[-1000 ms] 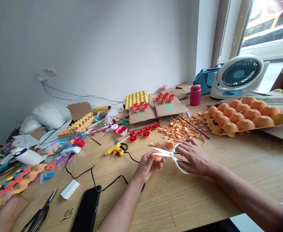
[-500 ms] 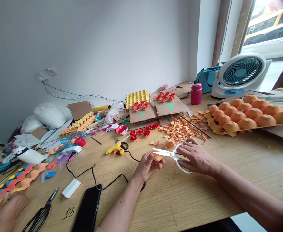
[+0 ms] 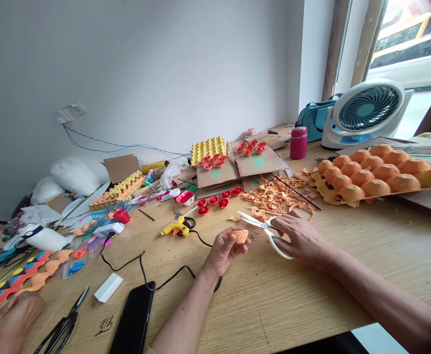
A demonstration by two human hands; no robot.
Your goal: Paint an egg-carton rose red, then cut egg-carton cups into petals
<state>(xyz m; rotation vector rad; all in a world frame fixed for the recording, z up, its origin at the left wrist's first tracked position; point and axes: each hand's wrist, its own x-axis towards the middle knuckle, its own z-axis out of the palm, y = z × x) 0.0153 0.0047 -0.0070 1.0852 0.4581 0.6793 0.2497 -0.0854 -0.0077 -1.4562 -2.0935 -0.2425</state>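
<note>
Pinched between the thumb and fingers of my left hand (image 3: 224, 250) is a small orange egg-carton cup (image 3: 241, 237). My right hand (image 3: 300, 236) has its fingers through the handles of white scissors (image 3: 266, 227). The scissor blades are slightly parted and point left, just above and apart from the cup. Behind the scissors lies a heap of orange carton scraps (image 3: 274, 196). Several red paper-pulp flowers (image 3: 223, 202) sit on the table to the left of that heap.
An orange egg tray (image 3: 375, 172) stands at the right, near a white fan (image 3: 366, 115). A yellow glue gun (image 3: 176, 225), a black phone (image 3: 133, 319) and black-handled scissors (image 3: 66, 322) lie to the left. Another person's hand (image 3: 18, 317) is at the lower left.
The scissors have come away from the cup, moving slightly right and up. My left hand has turned the cup, so more of its side shows. The orange piece by the blades is gone from there.
</note>
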